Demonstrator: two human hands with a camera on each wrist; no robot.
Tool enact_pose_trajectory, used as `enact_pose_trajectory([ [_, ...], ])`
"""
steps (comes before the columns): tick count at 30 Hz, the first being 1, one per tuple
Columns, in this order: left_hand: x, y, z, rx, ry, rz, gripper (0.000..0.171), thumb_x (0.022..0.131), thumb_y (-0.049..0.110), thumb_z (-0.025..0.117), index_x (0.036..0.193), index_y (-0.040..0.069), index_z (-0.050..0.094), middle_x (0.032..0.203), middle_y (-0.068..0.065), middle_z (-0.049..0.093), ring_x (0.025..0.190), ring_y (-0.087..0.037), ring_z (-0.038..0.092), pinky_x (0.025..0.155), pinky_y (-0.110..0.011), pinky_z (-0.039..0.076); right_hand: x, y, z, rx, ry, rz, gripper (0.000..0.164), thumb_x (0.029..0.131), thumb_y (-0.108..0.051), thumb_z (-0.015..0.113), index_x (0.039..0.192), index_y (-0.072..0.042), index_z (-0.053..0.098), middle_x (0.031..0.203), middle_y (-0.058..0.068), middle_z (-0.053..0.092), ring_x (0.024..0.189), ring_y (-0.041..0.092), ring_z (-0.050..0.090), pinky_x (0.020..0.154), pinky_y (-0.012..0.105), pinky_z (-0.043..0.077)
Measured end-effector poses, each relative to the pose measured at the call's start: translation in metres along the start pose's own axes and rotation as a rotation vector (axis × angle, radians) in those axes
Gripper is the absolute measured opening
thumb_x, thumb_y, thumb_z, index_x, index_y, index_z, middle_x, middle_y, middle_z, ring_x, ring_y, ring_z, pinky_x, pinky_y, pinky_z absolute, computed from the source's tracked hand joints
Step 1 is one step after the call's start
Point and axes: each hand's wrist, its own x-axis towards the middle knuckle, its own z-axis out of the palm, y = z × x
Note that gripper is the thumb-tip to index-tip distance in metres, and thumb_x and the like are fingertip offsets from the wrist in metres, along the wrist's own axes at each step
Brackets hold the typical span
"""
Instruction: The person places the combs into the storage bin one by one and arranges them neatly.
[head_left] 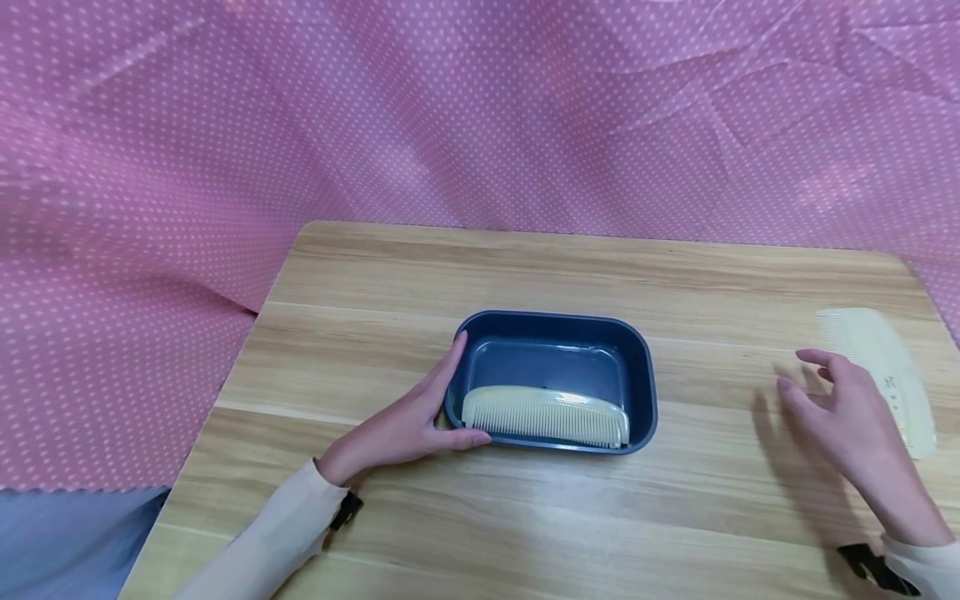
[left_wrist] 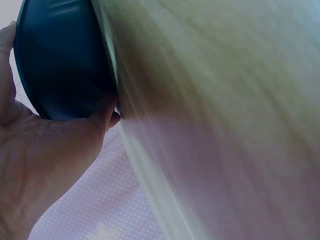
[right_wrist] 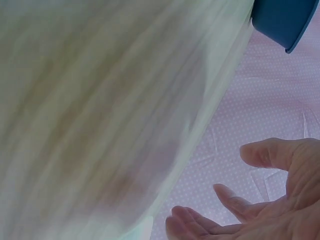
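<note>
In the head view a dark blue rectangular tray [head_left: 645, 375] stands on the wooden table. A pale cream comb [head_left: 547, 414] lies inside along its near wall, teeth toward the near side. My left hand [head_left: 420, 408] grips the tray's left end, thumb at the near side and fingers along the left wall; the left wrist view shows the palm [left_wrist: 45, 155] against the tray [left_wrist: 65, 60]. My right hand [head_left: 851, 408] is above the table at the right, fingers loosely bent and holding nothing. Partly behind it lies a second pale comb [head_left: 885, 350], wider, with small dark markings.
The light wooden table [head_left: 600, 525] has rounded far corners. A pink cloth with white dots [head_left: 450, 117] hangs behind it and along its left side. Blue-grey fabric [head_left: 67, 542] shows at the lower left.
</note>
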Motion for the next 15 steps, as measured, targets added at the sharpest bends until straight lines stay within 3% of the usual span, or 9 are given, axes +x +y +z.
enact_pose_trajectory([
  [5,0.0,-0.001,0.0,-0.005,-0.002,-0.003,0.128,0.096,0.045,0.087,0.171,0.045,-0.017,0.179,0.016,-0.009,0.164,-0.011,0.002,0.129,-0.054,0.019,-0.001,0.004,-0.004,-0.016,0.005,-0.001,0.064,0.112,-0.025,0.057,0.155,0.018,0.039,0.155,0.053,0.028,0.147,0.071,0.019,0.108,0.091,0.014],
  [15,-0.001,-0.002,0.0,0.002,-0.001,-0.004,0.128,0.096,0.045,0.087,0.171,0.045,-0.016,0.179,0.015,-0.008,0.164,-0.012,0.002,0.129,-0.054,0.02,0.003,0.02,-0.006,-0.113,0.014,-0.016,0.062,0.11,-0.022,0.061,0.147,0.023,0.041,0.152,0.055,0.027,0.143,0.075,0.019,0.093,0.1,0.015],
])
